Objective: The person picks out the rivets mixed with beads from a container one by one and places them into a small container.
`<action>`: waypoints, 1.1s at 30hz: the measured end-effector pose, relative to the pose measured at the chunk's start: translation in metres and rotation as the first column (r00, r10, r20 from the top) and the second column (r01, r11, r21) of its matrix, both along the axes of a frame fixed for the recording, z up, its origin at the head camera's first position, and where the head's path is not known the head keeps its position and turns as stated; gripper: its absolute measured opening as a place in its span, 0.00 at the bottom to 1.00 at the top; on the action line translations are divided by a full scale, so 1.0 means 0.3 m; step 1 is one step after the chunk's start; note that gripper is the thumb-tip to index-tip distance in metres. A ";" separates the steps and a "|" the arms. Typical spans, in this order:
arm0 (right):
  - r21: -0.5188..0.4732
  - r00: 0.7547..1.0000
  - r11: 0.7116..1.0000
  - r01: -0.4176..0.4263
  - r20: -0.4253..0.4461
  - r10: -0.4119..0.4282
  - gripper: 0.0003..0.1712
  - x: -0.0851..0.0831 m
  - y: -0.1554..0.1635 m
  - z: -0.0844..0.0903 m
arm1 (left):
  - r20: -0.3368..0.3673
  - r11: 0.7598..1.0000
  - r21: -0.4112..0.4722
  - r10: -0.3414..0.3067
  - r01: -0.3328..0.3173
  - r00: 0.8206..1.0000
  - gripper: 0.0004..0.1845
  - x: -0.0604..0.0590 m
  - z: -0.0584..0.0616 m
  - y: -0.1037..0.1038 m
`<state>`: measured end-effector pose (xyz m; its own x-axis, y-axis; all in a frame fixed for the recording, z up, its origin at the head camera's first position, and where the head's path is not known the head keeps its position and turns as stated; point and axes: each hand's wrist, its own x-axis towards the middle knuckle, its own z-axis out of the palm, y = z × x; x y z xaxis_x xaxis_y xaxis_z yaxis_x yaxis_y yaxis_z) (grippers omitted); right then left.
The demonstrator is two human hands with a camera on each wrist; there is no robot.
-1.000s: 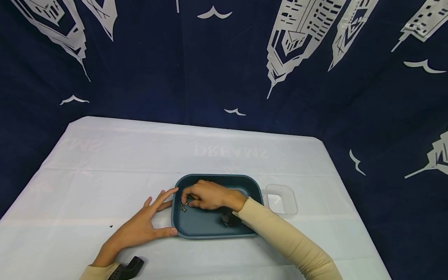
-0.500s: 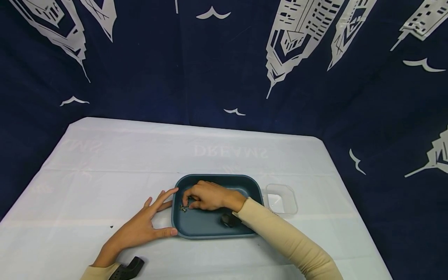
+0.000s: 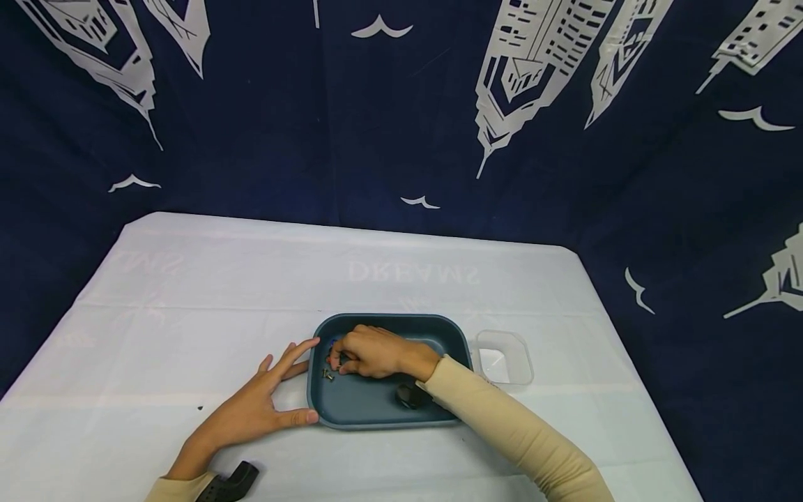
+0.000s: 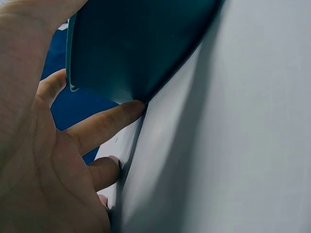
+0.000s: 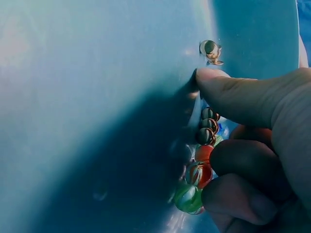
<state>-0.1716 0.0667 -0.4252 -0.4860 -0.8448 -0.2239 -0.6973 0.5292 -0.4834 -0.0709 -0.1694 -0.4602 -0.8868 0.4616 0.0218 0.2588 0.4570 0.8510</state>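
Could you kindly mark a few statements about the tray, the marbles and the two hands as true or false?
1. The right hand reaches inside the dark tray. True.
2. The left hand grips a marble. False: its straight fingers rest against the tray's outer wall.
3. Glass marbles lie by the right hand's fingers. True.
4. The clear container sits on the tray's left. False: it is on the right.
5. The tray is bright red. False: it is dark blue-grey.
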 end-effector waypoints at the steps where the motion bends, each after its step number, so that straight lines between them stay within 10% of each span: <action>1: 0.002 1.000 1.000 0.003 0.000 -0.003 0.04 0.001 0.000 0.000 | 0.002 1.000 -0.001 0.001 -0.001 1.000 0.54 0.000 0.000 0.000; 33: -0.065 0.999 0.997 0.034 0.016 -0.033 0.06 -0.012 0.089 0.099 | 0.017 1.000 0.006 0.012 -0.012 1.000 0.55 0.000 -0.006 0.005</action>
